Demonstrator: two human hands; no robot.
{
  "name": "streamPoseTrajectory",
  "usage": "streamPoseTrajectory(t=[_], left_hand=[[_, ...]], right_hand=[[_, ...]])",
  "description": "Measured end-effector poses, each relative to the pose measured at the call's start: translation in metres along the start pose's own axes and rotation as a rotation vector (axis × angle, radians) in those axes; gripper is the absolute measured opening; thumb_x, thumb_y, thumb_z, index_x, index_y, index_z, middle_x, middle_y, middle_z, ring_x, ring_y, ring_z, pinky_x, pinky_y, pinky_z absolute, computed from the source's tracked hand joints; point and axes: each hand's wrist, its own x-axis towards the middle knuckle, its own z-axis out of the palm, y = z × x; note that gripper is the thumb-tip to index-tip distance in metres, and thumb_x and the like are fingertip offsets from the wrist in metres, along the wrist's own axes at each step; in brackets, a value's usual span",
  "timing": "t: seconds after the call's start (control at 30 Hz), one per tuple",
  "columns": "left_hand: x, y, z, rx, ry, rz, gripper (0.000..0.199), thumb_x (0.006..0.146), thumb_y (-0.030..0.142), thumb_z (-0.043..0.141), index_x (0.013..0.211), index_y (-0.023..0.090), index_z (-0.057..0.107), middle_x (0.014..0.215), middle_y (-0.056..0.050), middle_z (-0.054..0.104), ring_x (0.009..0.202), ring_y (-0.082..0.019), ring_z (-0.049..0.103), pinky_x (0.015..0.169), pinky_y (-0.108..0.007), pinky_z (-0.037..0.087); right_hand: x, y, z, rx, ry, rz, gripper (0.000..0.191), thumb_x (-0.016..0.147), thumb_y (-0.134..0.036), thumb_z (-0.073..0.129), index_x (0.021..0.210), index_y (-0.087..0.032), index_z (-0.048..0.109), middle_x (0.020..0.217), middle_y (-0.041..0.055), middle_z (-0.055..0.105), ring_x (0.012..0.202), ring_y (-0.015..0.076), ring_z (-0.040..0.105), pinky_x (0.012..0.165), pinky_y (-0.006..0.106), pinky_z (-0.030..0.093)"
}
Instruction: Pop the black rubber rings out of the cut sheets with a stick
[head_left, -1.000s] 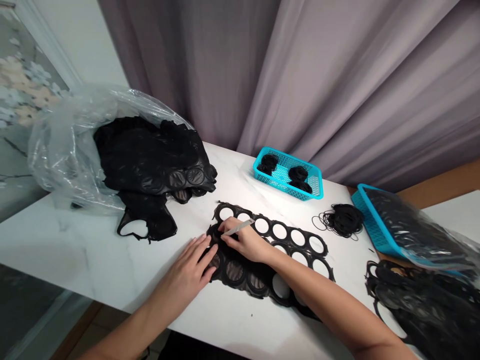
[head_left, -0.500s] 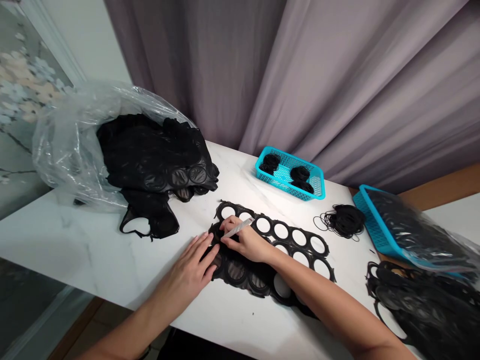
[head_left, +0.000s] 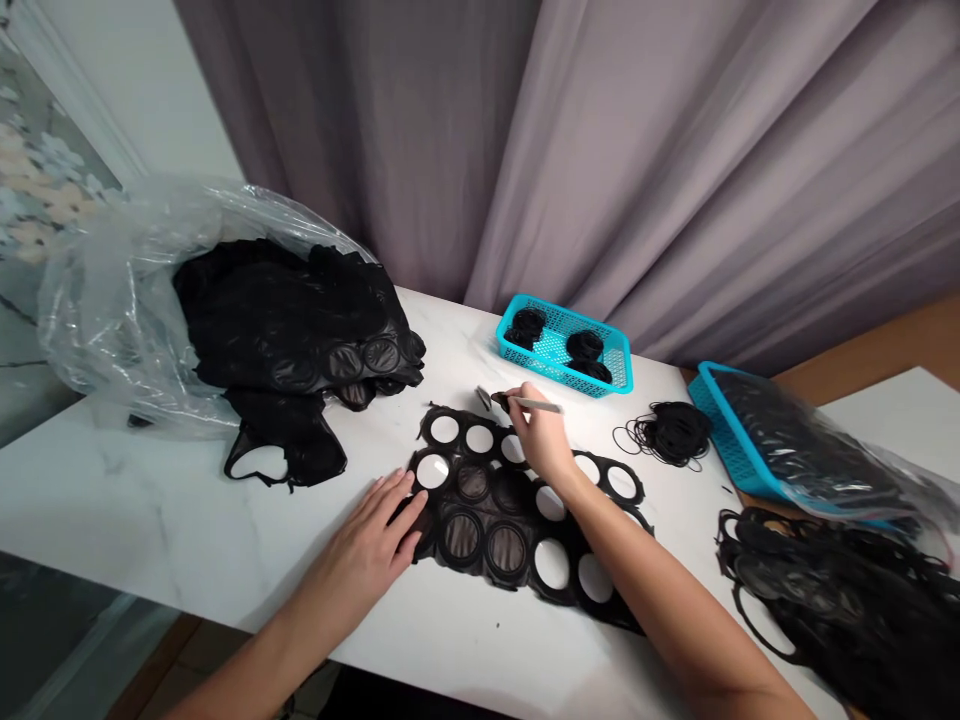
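A black sheet of mesh and rubbery rings lies on the white marble table, with several round holes and several mesh-filled circles. My left hand rests flat on its near left part, fingers apart. My right hand is raised over the sheet's far edge, gripping a slim silver craft knife. A small dark scrap sits at its fingertips, and I cannot tell whether it is held.
A clear plastic bag spills black sheets at left. A teal basket holds black rolls. Nearby lies a bundle of black elastic strands. Another teal basket and a black pile sit at right, before a grey-purple curtain.
My right hand has lifted off the sheet toward the far edge, with the knife turned sideways. My left hand stays on the sheet. The whole view has shifted slightly.
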Motion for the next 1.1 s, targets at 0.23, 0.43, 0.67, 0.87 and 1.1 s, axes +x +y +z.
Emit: streamPoseTrajectory(t=[0.23, 0.43, 0.67, 0.87, 1.1], left_hand=[[0.028, 0.022, 0.006, -0.051, -0.024, 0.062, 0.036, 0.098, 0.02, 0.045, 0.133, 0.015, 0.056, 0.145, -0.013, 0.05, 0.137, -0.029, 0.044, 0.111, -0.047, 0.043], [0.022, 0.024, 0.012, -0.042, -0.149, 0.134, 0.044, 0.099, 0.026, 0.049, 0.142, 0.019, 0.048, 0.153, -0.013, 0.041, 0.142, -0.032, 0.036, 0.109, -0.051, 0.043], [0.021, 0.018, 0.009, -0.049, -0.176, 0.151, 0.046, 0.099, 0.029, 0.05, 0.144, 0.023, 0.047, 0.156, -0.011, 0.037, 0.144, -0.032, 0.033, 0.11, -0.052, 0.041], [0.021, 0.019, 0.011, -0.073, -0.151, 0.151, 0.044, 0.099, 0.029, 0.049, 0.143, 0.024, 0.049, 0.156, -0.01, 0.037, 0.144, -0.032, 0.032, 0.111, -0.052, 0.039], [0.02, 0.019, 0.011, -0.039, -0.151, 0.158, 0.046, 0.098, 0.029, 0.05, 0.143, 0.023, 0.048, 0.157, -0.011, 0.035, 0.143, -0.033, 0.033, 0.11, -0.051, 0.04]], right_hand=[[-0.045, -0.019, -0.017, 0.101, -0.434, -0.125, 0.012, 0.097, -0.017, 0.045, 0.101, -0.022, 0.055, 0.096, 0.0049, 0.063, 0.086, 0.0179, 0.059, 0.077, 0.031, 0.047], [-0.051, -0.016, -0.008, 0.231, -0.523, -0.136, 0.014, 0.095, -0.017, 0.051, 0.082, -0.021, 0.052, 0.107, 0.0075, 0.059, 0.099, 0.0192, 0.057, 0.087, 0.035, 0.048], [-0.049, -0.014, -0.008, 0.255, -0.571, -0.145, 0.012, 0.094, -0.017, 0.055, 0.082, -0.02, 0.056, 0.11, 0.0076, 0.055, 0.101, 0.0191, 0.055, 0.091, 0.035, 0.048], [-0.046, -0.015, -0.01, 0.234, -0.587, -0.149, 0.01, 0.094, -0.017, 0.056, 0.084, -0.02, 0.057, 0.111, 0.0076, 0.055, 0.102, 0.0196, 0.055, 0.092, 0.036, 0.048], [-0.059, -0.026, -0.001, 0.005, -0.546, -0.287, 0.01, 0.096, -0.015, 0.048, 0.092, -0.021, 0.054, 0.114, 0.0112, 0.057, 0.101, 0.0233, 0.052, 0.089, 0.039, 0.048]])
